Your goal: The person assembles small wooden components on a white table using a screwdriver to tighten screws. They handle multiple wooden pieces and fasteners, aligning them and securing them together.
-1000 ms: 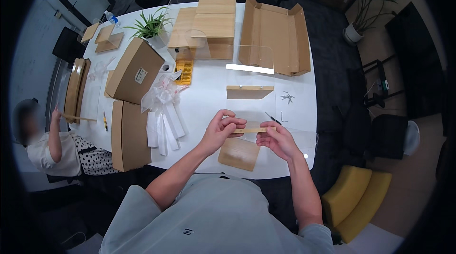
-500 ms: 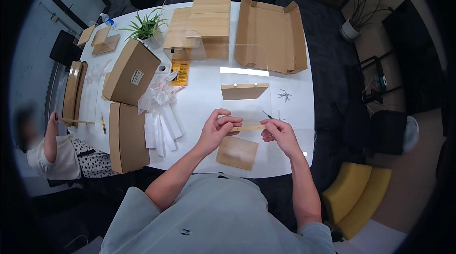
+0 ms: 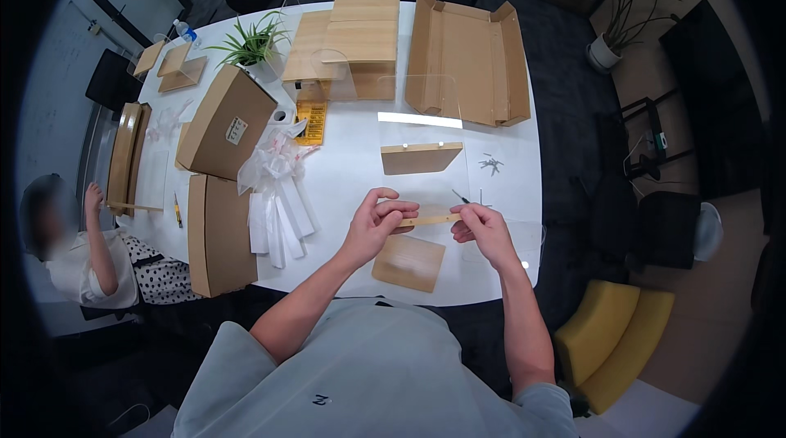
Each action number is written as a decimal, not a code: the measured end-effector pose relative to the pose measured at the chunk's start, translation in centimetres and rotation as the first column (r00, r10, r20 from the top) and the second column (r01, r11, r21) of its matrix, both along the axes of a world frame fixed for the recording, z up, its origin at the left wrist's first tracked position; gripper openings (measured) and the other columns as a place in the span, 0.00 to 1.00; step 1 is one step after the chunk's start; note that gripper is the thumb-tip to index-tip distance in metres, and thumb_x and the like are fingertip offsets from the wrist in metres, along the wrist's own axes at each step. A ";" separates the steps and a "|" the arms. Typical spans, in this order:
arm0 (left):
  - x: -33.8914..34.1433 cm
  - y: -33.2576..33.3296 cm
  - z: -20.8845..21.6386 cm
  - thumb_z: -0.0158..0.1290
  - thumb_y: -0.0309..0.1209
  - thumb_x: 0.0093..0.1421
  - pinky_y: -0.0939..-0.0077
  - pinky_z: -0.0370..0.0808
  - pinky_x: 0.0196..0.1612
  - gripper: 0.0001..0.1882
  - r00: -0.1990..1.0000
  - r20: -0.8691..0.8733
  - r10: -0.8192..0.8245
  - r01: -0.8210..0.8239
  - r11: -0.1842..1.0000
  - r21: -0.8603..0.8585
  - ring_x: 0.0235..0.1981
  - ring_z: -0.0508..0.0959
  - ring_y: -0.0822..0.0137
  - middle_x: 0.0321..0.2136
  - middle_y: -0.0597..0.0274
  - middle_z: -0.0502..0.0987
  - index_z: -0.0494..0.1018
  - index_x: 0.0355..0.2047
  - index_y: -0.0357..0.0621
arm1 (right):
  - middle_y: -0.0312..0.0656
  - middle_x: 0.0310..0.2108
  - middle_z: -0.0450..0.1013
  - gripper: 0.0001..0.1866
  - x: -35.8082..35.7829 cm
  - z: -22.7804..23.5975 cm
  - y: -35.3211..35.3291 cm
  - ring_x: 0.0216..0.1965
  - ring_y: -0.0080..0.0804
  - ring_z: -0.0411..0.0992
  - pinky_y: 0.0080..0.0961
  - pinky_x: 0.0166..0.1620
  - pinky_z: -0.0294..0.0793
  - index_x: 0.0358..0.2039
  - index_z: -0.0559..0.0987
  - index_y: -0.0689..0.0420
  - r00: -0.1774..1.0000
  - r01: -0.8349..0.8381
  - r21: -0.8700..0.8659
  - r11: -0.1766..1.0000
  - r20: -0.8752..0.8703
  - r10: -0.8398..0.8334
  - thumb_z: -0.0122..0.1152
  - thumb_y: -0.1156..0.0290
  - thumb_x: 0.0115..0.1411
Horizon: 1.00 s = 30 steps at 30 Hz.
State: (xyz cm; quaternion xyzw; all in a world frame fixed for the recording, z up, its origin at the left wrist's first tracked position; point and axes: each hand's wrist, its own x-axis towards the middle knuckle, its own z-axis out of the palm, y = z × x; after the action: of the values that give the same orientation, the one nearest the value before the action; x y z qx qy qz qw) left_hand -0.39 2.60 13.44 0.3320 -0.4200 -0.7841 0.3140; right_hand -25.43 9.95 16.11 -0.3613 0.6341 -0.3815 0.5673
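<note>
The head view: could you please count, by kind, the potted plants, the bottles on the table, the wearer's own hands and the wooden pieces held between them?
Potted plants: 2 (table plant, plant right of the table)
Bottle: 1
Own hands: 2 (left hand, right hand)
Held wooden piece: 1
Total: 6

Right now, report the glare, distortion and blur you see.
Head view: a bright white strip, probably glare, crosses the clear panel, and a bright spot shows near the right edge of the white table; head view: table edges bow, and the picture's rim falls black; head view: the co-worker's head is blurred, while the fingers holding the wooden strip look fairly sharp.
</note>
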 end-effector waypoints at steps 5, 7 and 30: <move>0.1 0.1 0.0 0.44 0.22 0.73 0.62 0.81 0.58 0.13 1.000 0.001 -0.002 0.002 1.000 0.001 0.57 0.79 0.59 0.55 0.44 0.77 0.59 0.55 0.43 | 0.40 0.30 0.80 0.19 0.2 0.1 0.0 0.31 0.25 0.79 0.22 0.38 0.81 0.49 0.82 0.61 1.000 0.007 0.005 1.000 -0.010 -0.007 0.50 0.59 0.75; 0.2 0.0 -0.1 0.46 0.23 0.72 0.60 0.80 0.59 0.13 1.000 0.002 -0.011 0.011 1.000 -0.017 0.58 0.78 0.58 0.55 0.44 0.77 0.59 0.55 0.44 | 0.40 0.30 0.80 0.19 0.1 0.1 -0.1 0.31 0.25 0.79 0.22 0.38 0.81 0.49 0.82 0.61 1.000 0.008 0.007 1.000 -0.003 -0.008 0.50 0.59 0.75; 0.1 0.3 0.1 0.49 0.22 0.71 0.56 0.80 0.58 0.14 0.998 0.056 0.033 -0.033 0.999 -0.010 0.56 0.80 0.54 0.52 0.43 0.79 0.60 0.53 0.43 | 0.50 0.35 0.82 0.15 -13.4 -18.9 -2.6 0.42 0.47 0.81 0.39 0.45 0.80 0.41 0.83 0.58 0.599 0.154 0.231 0.961 -0.795 0.095 0.65 0.62 0.59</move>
State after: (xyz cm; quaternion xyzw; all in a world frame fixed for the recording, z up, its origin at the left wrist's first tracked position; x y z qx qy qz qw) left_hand -0.32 2.91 13.58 0.3593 -0.4267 -0.7673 0.3165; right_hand -38.86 7.37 -2.76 -0.4003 0.8730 -0.0965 0.2614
